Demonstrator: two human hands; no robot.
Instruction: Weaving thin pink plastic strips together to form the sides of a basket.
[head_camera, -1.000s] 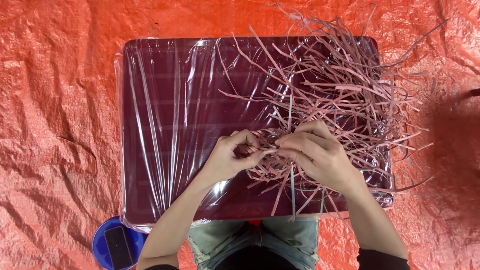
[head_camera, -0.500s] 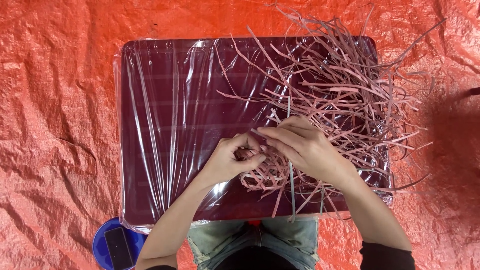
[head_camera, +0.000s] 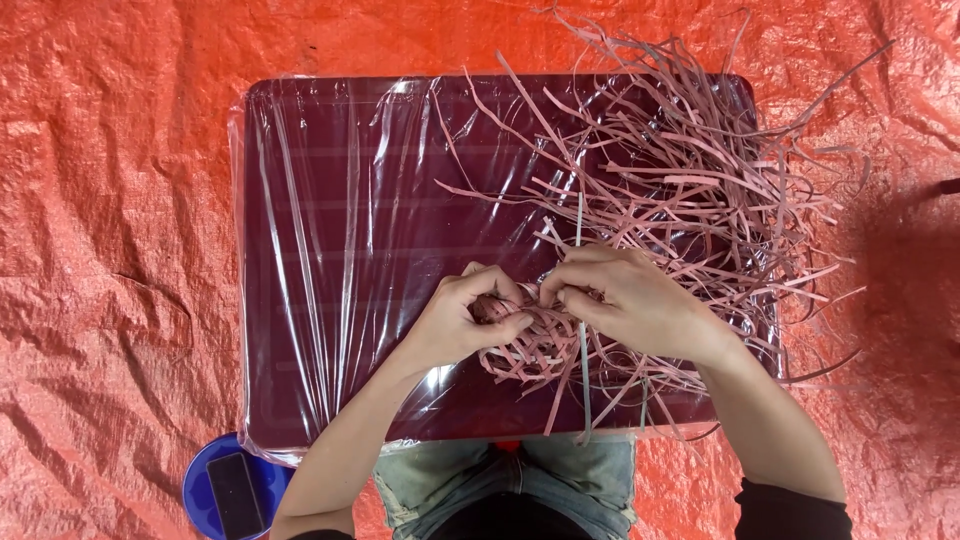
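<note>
Pinching pink strips (head_camera: 690, 200) with left hand (head_camera: 465, 320) and right hand (head_camera: 630, 300), both closed tight | we're bracing the weave (head_camera: 535, 345) on wrapped desk (head_camera: 340, 250) so it stays flat

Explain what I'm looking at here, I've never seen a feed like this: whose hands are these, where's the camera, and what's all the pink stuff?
The one picture comes from a camera worn on a person's head, looking straight down. The two bare hands are that person's own: left hand and right hand. They meet at the middle, pinching a woven patch of pink strips. A loose tangle of strips fans out to the upper right. All this lies on a dark maroon board wrapped in clear plastic film, which rests on an orange tarp. A round blue container with a dark flat object on it sits at the lower left.
</note>
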